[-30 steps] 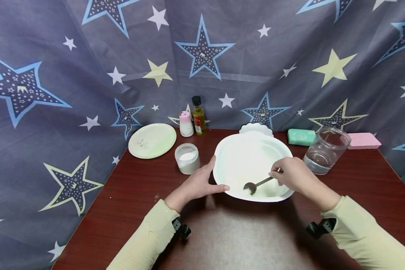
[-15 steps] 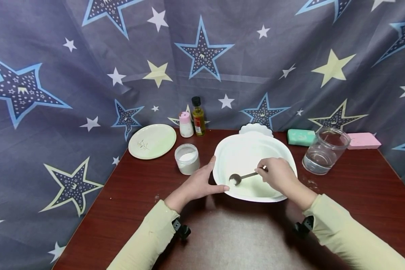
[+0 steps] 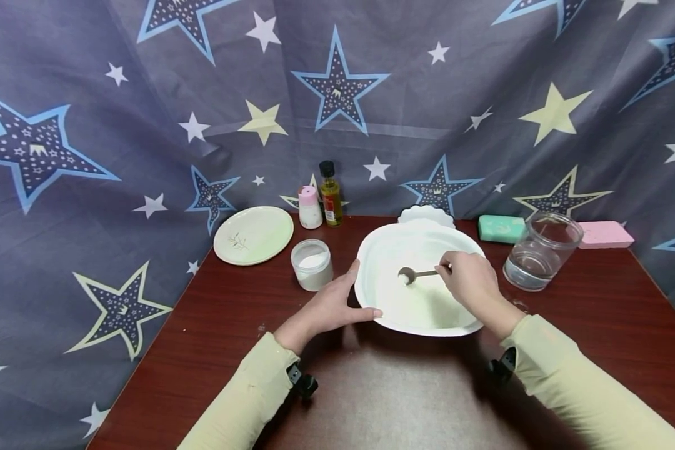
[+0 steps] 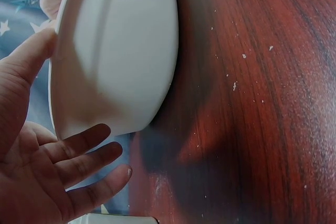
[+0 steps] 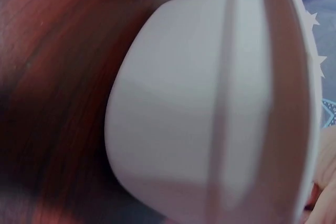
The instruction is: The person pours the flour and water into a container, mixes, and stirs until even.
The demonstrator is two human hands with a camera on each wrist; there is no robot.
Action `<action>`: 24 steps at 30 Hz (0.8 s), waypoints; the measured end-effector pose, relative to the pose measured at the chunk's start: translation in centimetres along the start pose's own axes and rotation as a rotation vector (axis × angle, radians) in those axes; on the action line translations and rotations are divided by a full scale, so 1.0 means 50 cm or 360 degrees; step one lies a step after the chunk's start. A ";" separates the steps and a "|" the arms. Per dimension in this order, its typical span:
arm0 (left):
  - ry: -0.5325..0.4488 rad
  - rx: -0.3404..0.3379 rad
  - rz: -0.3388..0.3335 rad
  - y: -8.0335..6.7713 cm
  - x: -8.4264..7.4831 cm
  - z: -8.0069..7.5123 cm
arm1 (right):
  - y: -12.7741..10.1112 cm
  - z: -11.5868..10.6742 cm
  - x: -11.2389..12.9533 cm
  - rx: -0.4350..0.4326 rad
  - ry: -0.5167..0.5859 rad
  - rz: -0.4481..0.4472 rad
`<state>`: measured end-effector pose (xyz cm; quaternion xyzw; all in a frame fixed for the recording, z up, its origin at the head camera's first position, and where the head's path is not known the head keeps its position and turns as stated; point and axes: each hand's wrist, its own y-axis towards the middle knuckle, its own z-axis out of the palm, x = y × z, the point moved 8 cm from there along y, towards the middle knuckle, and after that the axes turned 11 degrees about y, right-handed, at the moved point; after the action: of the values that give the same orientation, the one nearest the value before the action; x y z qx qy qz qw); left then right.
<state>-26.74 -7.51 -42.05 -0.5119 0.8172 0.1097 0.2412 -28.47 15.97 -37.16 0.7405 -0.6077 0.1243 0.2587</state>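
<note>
Fingers of the left hand (image 3: 329, 309), spread straight, brace the white bowl (image 3: 390, 306) at nine o'clock (steadying it). The right hand (image 3: 467, 281) pinches a metal spoon (image 3: 413, 274), stirring inside

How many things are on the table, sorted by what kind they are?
Bowls: 1, the big white bowl
Plates: 2, green plate, white scalloped plate
Jars: 2, powder jar, glass water jar
Bottles: 2, oil bottle, pink-capped bottle
Spoons: 1, spoon
Blocks: 2, green block, pink block
Total: 10

no readable text, oil bottle (image 3: 331, 194) label too small
</note>
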 end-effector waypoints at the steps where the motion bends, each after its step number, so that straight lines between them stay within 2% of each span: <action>1: -0.0001 -0.0001 0.0000 0.000 0.001 0.000 | 0.001 -0.003 -0.004 -0.0002 -0.0006 0.0010; 10: 0.0005 0.0006 -0.0004 -0.001 0.001 0.000 | -0.005 -0.043 -0.029 -0.0044 -0.0070 0.0002; 17: 0.0000 -0.0002 0.0014 -0.002 0.000 0.000 | -0.021 -0.071 -0.047 -0.0024 -0.0112 -0.0001; 24: -0.0011 0.0010 0.0004 -0.001 0.001 0.000 | -0.036 -0.094 -0.036 0.0014 -0.0170 -0.0093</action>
<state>-26.73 -7.57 -42.08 -0.5097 0.8173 0.1092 0.2456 -26.56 20.23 -34.53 0.7646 -0.5982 0.0797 0.2262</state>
